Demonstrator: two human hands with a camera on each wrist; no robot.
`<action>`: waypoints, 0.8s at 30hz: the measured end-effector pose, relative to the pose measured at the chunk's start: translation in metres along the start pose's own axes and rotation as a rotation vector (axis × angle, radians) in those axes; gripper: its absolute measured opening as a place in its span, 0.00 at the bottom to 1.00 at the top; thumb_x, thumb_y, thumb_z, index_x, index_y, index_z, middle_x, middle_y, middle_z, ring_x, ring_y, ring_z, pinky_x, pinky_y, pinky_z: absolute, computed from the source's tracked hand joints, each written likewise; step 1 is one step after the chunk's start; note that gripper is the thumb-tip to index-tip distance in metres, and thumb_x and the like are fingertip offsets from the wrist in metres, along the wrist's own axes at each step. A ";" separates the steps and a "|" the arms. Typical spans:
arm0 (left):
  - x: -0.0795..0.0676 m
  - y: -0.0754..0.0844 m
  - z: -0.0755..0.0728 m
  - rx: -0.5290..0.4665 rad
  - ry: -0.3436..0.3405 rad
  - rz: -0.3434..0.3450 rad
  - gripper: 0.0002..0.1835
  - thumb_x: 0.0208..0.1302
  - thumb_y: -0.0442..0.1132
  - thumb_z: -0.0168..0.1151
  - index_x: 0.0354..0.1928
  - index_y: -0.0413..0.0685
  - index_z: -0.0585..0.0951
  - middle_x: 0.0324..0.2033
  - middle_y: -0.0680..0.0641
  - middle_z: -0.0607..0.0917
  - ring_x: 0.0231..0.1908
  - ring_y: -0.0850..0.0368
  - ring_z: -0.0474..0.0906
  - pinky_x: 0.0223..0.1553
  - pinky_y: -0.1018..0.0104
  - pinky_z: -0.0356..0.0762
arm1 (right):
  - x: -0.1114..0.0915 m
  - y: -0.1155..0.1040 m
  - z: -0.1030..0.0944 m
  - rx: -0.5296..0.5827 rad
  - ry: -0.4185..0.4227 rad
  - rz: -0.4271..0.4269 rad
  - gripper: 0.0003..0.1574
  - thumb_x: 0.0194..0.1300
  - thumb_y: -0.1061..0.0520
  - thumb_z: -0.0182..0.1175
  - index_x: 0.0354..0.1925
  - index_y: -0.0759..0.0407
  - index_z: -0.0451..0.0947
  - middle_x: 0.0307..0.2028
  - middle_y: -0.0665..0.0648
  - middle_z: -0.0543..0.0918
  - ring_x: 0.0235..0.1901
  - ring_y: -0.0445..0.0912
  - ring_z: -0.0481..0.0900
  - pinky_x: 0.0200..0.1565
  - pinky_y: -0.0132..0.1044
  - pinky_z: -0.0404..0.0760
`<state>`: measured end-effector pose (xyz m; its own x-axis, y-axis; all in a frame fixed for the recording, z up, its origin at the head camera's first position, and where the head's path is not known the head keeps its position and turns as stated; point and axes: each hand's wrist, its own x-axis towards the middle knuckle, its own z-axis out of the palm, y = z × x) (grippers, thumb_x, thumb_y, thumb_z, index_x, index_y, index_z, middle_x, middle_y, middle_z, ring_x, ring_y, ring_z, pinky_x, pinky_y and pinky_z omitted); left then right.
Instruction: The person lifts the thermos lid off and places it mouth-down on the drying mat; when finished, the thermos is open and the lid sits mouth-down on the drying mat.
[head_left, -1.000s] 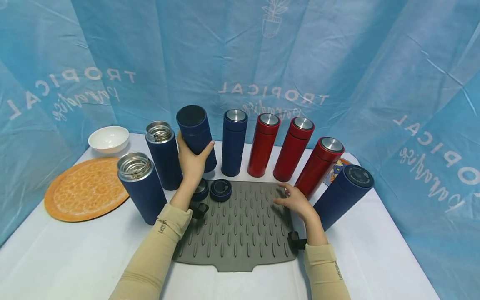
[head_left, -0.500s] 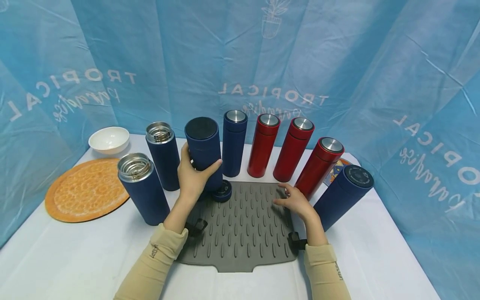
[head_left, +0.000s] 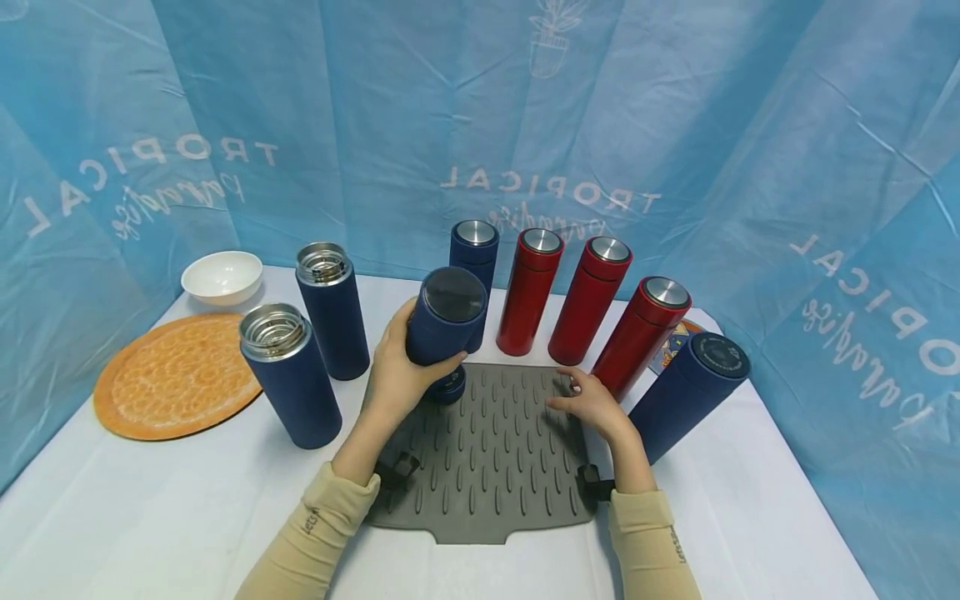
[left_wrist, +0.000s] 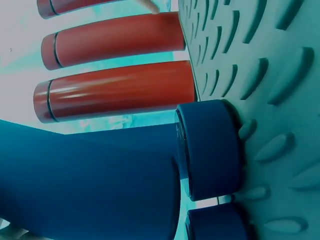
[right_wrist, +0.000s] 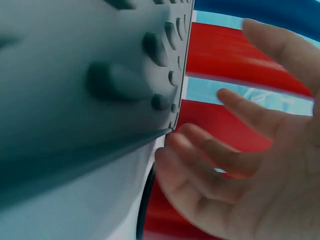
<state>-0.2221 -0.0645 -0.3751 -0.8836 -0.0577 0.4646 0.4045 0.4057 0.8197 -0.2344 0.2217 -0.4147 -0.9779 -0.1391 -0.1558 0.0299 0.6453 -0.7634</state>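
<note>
My left hand (head_left: 396, 373) grips a navy thermos bottle (head_left: 450, 312) with a dark flat top, tilted over the left back corner of a grey ribbed mat (head_left: 487, 467). In the left wrist view, the bottle's body (left_wrist: 95, 175) ends close beside a navy lid (left_wrist: 212, 150), with a second lid (left_wrist: 220, 222) next to it. The head view shows one lid (head_left: 448, 387) partly, below the bottle; the other is hidden. My right hand (head_left: 588, 404) hovers by the mat's right edge, fingers spread and relaxed, near a red thermos (head_left: 637, 337). It holds nothing.
Two uncapped navy thermoses (head_left: 292, 387) stand on the left, by a round orange board (head_left: 176, 375) and a white bowl (head_left: 222, 278). Along the back are a capped navy thermos (head_left: 480, 250) and red ones (head_left: 528, 292). Another wide navy thermos (head_left: 686, 396) stands at right.
My left hand has brought the navy thermos from the back row forward and rightward, over the mat's back left corner, tilting its top rightward. My right hand has stayed in place.
</note>
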 end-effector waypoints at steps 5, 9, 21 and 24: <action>-0.003 0.001 0.005 0.049 0.002 0.150 0.47 0.38 0.39 0.78 0.63 0.58 0.64 0.55 0.43 0.71 0.55 0.43 0.69 0.54 0.42 0.66 | -0.008 -0.018 -0.002 0.095 0.115 -0.092 0.33 0.61 0.52 0.61 0.62 0.57 0.65 0.57 0.64 0.72 0.56 0.58 0.69 0.51 0.54 0.73; -0.004 0.000 0.008 0.175 0.004 0.327 0.47 0.33 0.39 0.80 0.61 0.57 0.67 0.51 0.42 0.72 0.52 0.41 0.70 0.54 0.42 0.66 | -0.018 -0.037 -0.004 0.201 0.209 -0.194 0.26 0.63 0.49 0.58 0.58 0.54 0.70 0.52 0.59 0.76 0.52 0.51 0.72 0.52 0.49 0.73; -0.006 -0.005 0.015 0.568 -0.002 0.661 0.46 0.28 0.49 0.80 0.58 0.59 0.72 0.45 0.39 0.76 0.45 0.43 0.74 0.49 0.47 0.70 | -0.041 -0.067 0.000 0.243 0.176 -0.401 0.26 0.71 0.47 0.40 0.60 0.58 0.67 0.36 0.61 0.77 0.33 0.50 0.74 0.34 0.37 0.75; -0.005 -0.006 0.016 0.654 -0.006 0.734 0.46 0.27 0.52 0.80 0.58 0.60 0.74 0.44 0.40 0.77 0.45 0.45 0.75 0.47 0.49 0.70 | -0.042 -0.069 0.003 0.164 0.162 -0.361 0.28 0.69 0.43 0.41 0.62 0.54 0.64 0.37 0.61 0.77 0.33 0.50 0.73 0.34 0.40 0.75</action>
<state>-0.2240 -0.0525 -0.3877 -0.4671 0.4140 0.7813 0.6446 0.7643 -0.0196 -0.1945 0.1808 -0.3577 -0.9510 -0.2065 0.2302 -0.3010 0.4471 -0.8423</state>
